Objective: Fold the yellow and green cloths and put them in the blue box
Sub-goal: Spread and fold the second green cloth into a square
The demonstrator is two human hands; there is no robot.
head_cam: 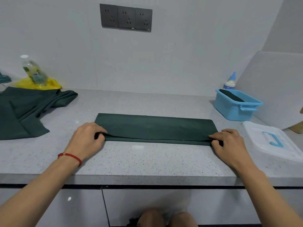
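A person's left hand (pixel 86 138) and right hand (pixel 227 142) pinch the near corners of a green cloth (pixel 155 128), fingers clamped on its ends, as it lies folded into a long strip mid-worktop (pixel 147 161). Folding is under way; next the strip likely needs halving end to end before going into the blue box (pixel 236 108) at right, where a dark cloth already lies.

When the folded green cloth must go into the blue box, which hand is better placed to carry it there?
Probably the right hand. It pinches the cloth end nearer the blue box, which stands at the right; the left hand holds the far end.
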